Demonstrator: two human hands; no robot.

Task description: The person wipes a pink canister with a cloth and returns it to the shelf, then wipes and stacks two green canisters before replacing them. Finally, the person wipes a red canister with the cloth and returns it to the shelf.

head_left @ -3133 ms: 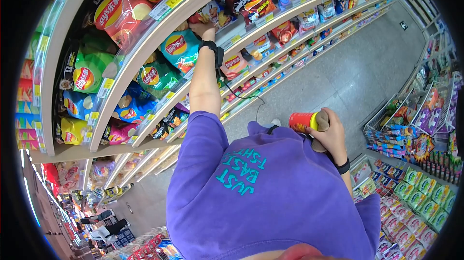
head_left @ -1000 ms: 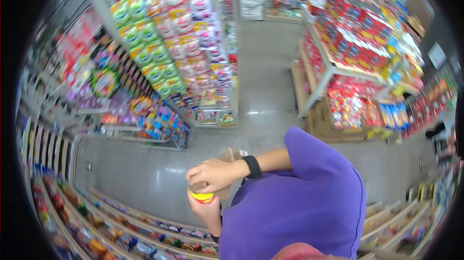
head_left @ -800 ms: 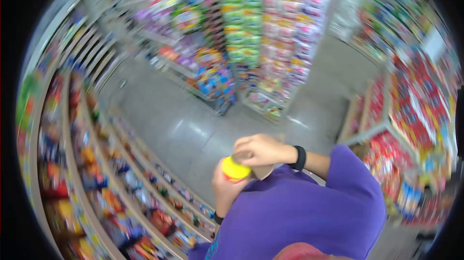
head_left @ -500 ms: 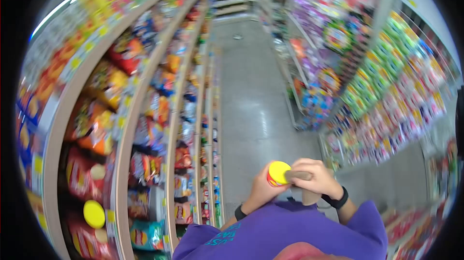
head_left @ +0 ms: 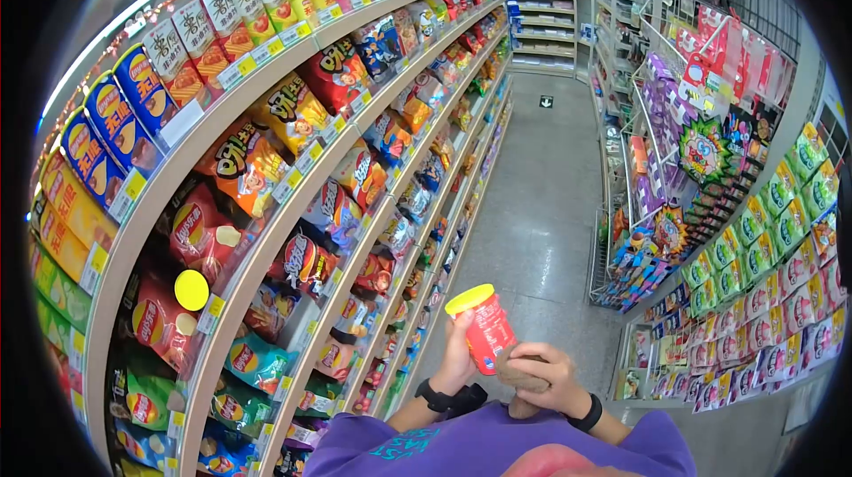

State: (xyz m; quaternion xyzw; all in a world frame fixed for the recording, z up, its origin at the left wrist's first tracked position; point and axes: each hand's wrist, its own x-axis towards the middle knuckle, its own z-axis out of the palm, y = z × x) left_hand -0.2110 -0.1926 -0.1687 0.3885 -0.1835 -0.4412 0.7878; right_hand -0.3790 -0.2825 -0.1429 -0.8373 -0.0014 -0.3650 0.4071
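My left hand [head_left: 456,358] is wrapped round a red canister [head_left: 489,333] with a yellow lid, held tilted in front of my chest. White print shows on the canister's side. My right hand [head_left: 552,381] grips a brownish-grey cloth [head_left: 522,369], which presses against the canister's lower side. Part of the cloth hangs below the fingers. Both hands are above the aisle floor, close to the purple shirt [head_left: 524,437].
Long shelves [head_left: 266,242] of snack bags and canisters run along the left. A loose yellow lid [head_left: 191,290] shows by the red chip bags. Racks of hanging packets [head_left: 754,299] stand on the right. The grey aisle floor [head_left: 524,246] stretches between them.
The view has swung left and sharpened. The canister has tipped so its side shows instead of mostly its lid. The cloth has moved from beside the lid to the canister's lower side.
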